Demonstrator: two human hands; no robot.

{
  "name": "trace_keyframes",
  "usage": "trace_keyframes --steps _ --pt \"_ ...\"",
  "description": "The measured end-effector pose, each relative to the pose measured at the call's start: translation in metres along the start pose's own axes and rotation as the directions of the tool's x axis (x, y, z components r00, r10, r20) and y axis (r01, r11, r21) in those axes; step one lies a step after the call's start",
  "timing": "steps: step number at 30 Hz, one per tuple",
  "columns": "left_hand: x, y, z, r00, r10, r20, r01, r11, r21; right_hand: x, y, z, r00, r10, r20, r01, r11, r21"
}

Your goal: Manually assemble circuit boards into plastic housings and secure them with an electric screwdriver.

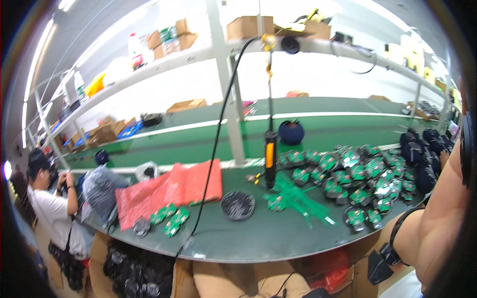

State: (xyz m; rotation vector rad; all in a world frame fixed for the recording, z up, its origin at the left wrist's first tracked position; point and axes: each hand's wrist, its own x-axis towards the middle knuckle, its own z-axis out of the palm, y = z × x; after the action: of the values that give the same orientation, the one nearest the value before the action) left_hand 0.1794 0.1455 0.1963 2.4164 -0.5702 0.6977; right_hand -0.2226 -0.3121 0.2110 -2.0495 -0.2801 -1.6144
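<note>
This is an electronics assembly workshop. A long green workbench (258, 238) carries a heap of small green circuit boards (362, 179), a hanging electric screwdriver (270, 159) on its cable and a round black parts dish (237, 205). Metal shelving (218, 49) above holds cardboard boxes (248, 26), and another worker (49, 203) sits along the line.

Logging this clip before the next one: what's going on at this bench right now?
Nobody is handling a part at this moment. The wearer's right forearm, with a black wrist strap, is raised at the right edge; neither hand shows. On the green workbench a pile of round black housings with green circuit boards lies beside a hanging orange-and-black electric screwdriver, with a round black dish in front. Red bags lie to the left, where a co-worker in a white shirt sits.
</note>
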Motion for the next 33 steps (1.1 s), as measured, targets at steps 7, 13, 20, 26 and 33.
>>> trace_keyframes --steps 7,13,20,26,33 --pt "-0.016 -0.006 0.0 1.0 -0.014 -0.02 0.014 1.0 0.02 -0.002 0.002 -0.006 1.0 0.001 -0.009 0.0 1.0 0.009" --pt "-0.032 -0.016 -0.003 0.998 -0.028 -0.059 0.029 1.0 0.002 0.013 0.006 -0.008 0.999 -0.046 -0.01 0.046 0.998 0.043" --pt "-0.044 0.0 -0.019 0.994 -0.003 -0.105 -0.004 0.998 -0.063 0.001 0.005 0.012 0.999 -0.029 0.032 0.026 0.996 0.088" --pt "-0.093 0.011 -0.062 0.965 0.018 -0.262 -0.068 0.981 -0.182 0.006 0.002 0.017 0.999 -0.019 0.03 0.016 0.994 0.106" --pt "-0.196 0.051 -0.15 0.705 0.062 -0.706 -0.365 0.885 -0.288 0.016 -0.026 0.052 0.994 -0.085 0.072 0.071 0.982 0.178"
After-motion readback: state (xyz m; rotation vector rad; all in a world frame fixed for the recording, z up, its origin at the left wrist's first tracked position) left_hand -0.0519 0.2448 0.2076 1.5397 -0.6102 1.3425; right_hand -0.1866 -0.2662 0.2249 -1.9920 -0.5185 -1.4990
